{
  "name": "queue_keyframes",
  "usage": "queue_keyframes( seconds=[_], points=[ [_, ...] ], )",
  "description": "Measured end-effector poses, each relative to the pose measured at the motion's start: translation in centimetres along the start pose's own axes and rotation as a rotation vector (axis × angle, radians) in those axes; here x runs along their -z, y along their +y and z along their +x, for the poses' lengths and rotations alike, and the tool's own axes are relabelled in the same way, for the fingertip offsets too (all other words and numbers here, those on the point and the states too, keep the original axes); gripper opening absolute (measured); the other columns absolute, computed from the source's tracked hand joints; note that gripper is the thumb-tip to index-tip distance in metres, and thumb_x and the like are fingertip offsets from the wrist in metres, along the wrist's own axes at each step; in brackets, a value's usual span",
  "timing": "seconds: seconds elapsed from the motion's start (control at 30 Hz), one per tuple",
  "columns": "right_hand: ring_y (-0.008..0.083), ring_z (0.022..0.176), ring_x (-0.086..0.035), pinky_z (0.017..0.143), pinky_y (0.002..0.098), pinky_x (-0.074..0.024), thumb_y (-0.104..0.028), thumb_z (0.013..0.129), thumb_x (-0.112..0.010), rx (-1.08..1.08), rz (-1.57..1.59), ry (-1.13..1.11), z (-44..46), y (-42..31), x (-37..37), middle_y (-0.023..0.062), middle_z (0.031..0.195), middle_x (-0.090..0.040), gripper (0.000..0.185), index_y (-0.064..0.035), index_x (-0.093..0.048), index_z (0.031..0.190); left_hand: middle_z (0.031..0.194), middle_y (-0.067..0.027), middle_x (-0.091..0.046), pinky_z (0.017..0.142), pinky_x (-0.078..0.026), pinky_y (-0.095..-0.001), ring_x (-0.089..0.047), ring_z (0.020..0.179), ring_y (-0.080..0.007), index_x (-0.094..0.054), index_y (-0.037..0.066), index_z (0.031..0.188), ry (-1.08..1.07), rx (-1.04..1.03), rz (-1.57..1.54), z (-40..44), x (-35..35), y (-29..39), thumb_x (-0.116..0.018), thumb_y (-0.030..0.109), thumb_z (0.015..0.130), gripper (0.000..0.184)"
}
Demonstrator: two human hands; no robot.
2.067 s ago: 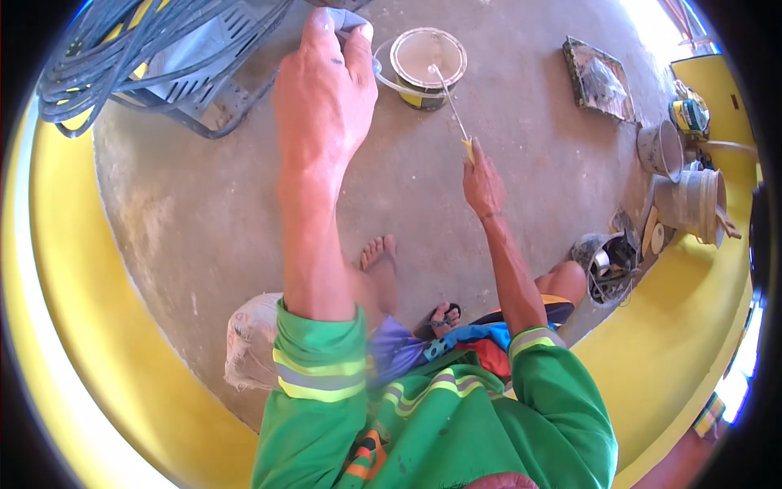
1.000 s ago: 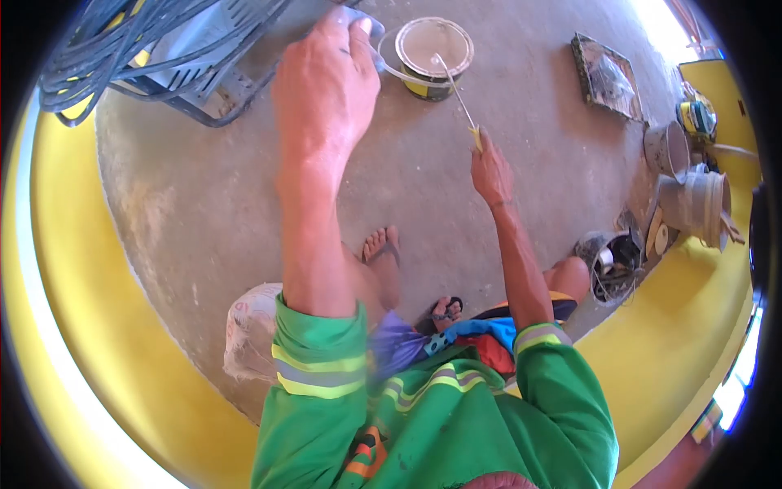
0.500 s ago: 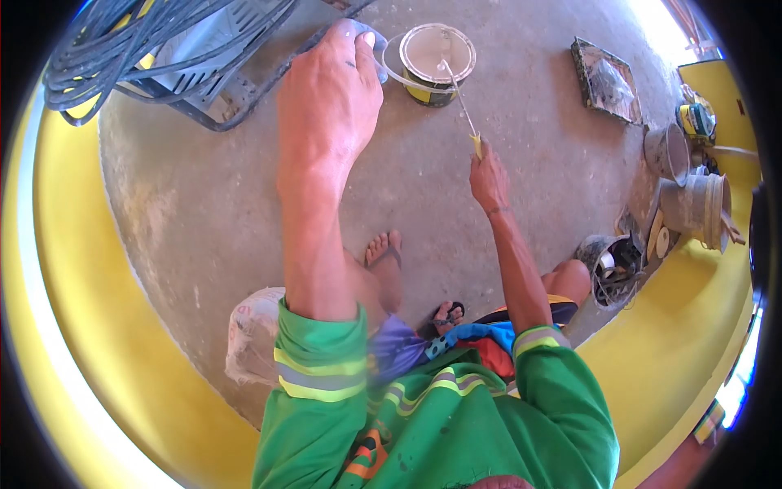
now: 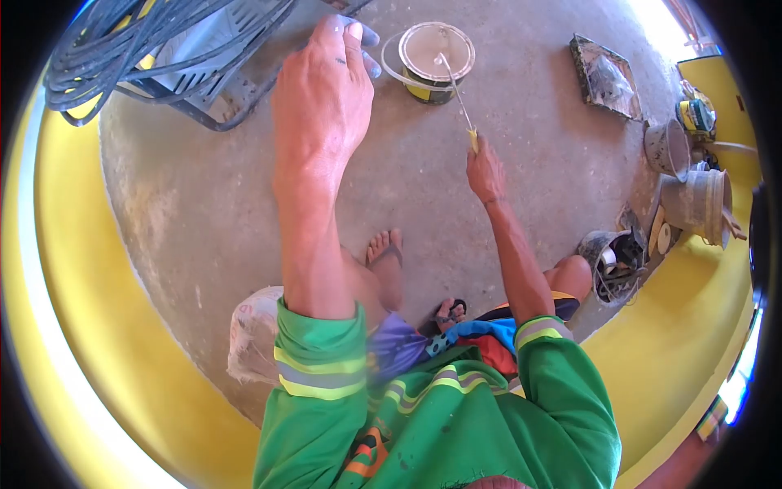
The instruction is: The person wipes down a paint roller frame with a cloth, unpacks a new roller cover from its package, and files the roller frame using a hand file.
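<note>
Two edges of the floor [image 4: 204,212] are bounded by yellow walls [image 4: 69,269]. Near its left edge, coiled cable [image 4: 69,91] is heaped; a bucket [image 4: 429,91] is stood well inside both edges, apparently for easy reach. Near it, the left hand [image 4: 322,106] is held out, fingers bent; whether anything is gripped cannot be told. By the right hand [image 4: 486,171], fingers closed, a thin tool [image 4: 460,103] is held at its yellow handle [image 4: 473,140], seemingly so that the hand is kept clear of the bucket's mouth, where the tip is placed. Compared with half a second earlier, the left fingers are drawn slightly back from the bucket; the tool is held much as before.
</note>
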State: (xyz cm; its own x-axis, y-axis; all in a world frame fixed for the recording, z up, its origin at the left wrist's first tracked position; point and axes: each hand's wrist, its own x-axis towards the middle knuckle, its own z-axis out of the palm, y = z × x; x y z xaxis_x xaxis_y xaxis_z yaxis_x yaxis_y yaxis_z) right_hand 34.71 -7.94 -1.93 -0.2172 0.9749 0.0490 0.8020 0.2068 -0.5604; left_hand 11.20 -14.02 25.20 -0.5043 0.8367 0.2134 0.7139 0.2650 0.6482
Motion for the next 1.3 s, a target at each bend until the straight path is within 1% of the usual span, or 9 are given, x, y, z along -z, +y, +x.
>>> queue_keyframes(
  seconds=[0.17, 0.27, 0.47, 0.67, 0.77, 0.87, 1.07, 1.17, 1.3],
  points=[
    [0.0473, 0.098, -0.060, 0.079, 0.0575, -0.0483, -0.029, 0.095, -0.053, -0.127, -0.135, -0.252, 0.3, -0.6, 1.1, 0.0224, 0.111, -0.062, 0.037, -0.0103, -0.049, 0.127, 0.074, -0.0065, -0.067, 0.072, -0.047, -0.0369, -0.062, 0.071, -0.0239, -0.062, 0.003, 0.095, 0.006, 0.010, -0.019, 0.0, -0.2, -0.1, -0.039, 0.029, 0.104, 0.035],
    [0.0463, 0.096, -0.060, 0.078, 0.0562, -0.0489, -0.027, 0.095, -0.053, -0.082, -0.119, -0.192, 0.5, -0.1, 0.7, 0.0224, 0.110, -0.062, 0.037, -0.0099, -0.049, 0.128, 0.074, -0.0069, -0.067, 0.072, -0.047, -0.0371, -0.062, 0.071, -0.0250, -0.061, 0.003, 0.093, 0.008, 0.023, -0.037, 0.1, 0.0, 0.0, -0.040, 0.031, 0.104, 0.038],
    [0.0443, 0.095, -0.062, 0.077, 0.0535, -0.0502, -0.024, 0.096, -0.053, 0.157, 0.148, 0.191, 0.3, -4.5, 3.8, 0.0231, 0.111, -0.061, 0.037, -0.0085, -0.049, 0.129, 0.070, -0.0089, -0.065, 0.070, -0.046, -0.0374, -0.060, 0.069, -0.0257, -0.061, 0.001, 0.084, -0.010, 0.017, -0.018, -0.1, 0.5, 0.3, -0.043, 0.036, 0.103, 0.044],
    [0.0471, 0.095, -0.061, 0.079, 0.0556, -0.0499, -0.024, 0.095, -0.053, -0.028, -0.110, -0.196, 0.0, 0.4, -0.1, 0.0237, 0.110, -0.061, 0.039, -0.0115, -0.048, 0.132, 0.071, -0.0073, -0.066, 0.069, -0.046, -0.0370, -0.060, 0.068, -0.0243, -0.062, 0.002, 0.089, 0.012, -0.005, -0.002, 0.4, 0.3, -0.1, -0.043, 0.033, 0.103, 0.039],
    [0.0480, 0.098, -0.060, 0.080, 0.0561, -0.0498, -0.024, 0.095, -0.053, -0.049, -0.102, -0.222, -0.1, 0.0, 0.4, 0.0233, 0.112, -0.060, 0.039, -0.0127, -0.048, 0.133, 0.073, -0.0061, -0.067, 0.069, -0.046, -0.0364, -0.061, 0.068, -0.0231, -0.062, 0.003, 0.096, 0.038, -0.007, -0.067, 0.1, 0.0, 0.4, -0.042, 0.029, 0.103, 0.034],
    [0.0479, 0.099, -0.059, 0.080, 0.0559, -0.0495, -0.023, 0.095, -0.053, -0.059, -0.091, -0.157, 0.1, -0.9, 0.5, 0.0232, 0.111, -0.061, 0.039, -0.0121, -0.048, 0.132, 0.074, -0.0058, -0.068, 0.070, -0.046, -0.0360, -0.061, 0.068, -0.0223, -0.061, 0.003, 0.100, 0.038, -0.016, -0.049, 0.1, 0.4, 1.0, -0.041, 0.026, 0.103, 0.031],
    [0.0468, 0.096, -0.060, 0.078, 0.0559, -0.0485, -0.024, 0.095, -0.053, 0.153, 0.161, 0.172, -0.1, -3.9, 2.4, 0.0239, 0.109, -0.061, 0.041, -0.0111, -0.046, 0.134, 0.074, -0.0073, -0.068, 0.072, -0.046, -0.0355, -0.062, 0.070, -0.0216, -0.061, 0.002, 0.101, 0.083, -0.003, -0.111, 0.0, 0.4, 0.9, -0.040, 0.026, 0.103, 0.032],
    [0.0459, 0.095, -0.060, 0.077, 0.0557, -0.0484, -0.024, 0.095, -0.054, -0.060, -0.075, -0.136, -0.9, 1.2, -1.8, 0.0235, 0.105, -0.062, 0.041, -0.0096, -0.047, 0.133, 0.074, -0.0078, -0.068, 0.073, -0.046, -0.0355, -0.062, 0.070, -0.0216, -0.061, 0.002, 0.101, 0.080, 0.021, -0.099, -0.1, 0.5, 1.4, -0.040, 0.026, 0.103, 0.032],
    [0.0455, 0.095, -0.061, 0.077, 0.0551, -0.0485, -0.024, 0.095, -0.054, -0.062, -0.068, -0.169, -1.8, 0.2, 0.3, 0.0233, 0.103, -0.062, 0.040, -0.0086, -0.048, 0.132, 0.074, -0.0075, -0.068, 0.072, -0.046, -0.0360, -0.060, 0.068, -0.0216, -0.061, 0.001, 0.093, 0.066, 0.016, -0.097, -0.1, 0.2, 1.0, -0.041, 0.028, 0.104, 0.035]
  ],
)
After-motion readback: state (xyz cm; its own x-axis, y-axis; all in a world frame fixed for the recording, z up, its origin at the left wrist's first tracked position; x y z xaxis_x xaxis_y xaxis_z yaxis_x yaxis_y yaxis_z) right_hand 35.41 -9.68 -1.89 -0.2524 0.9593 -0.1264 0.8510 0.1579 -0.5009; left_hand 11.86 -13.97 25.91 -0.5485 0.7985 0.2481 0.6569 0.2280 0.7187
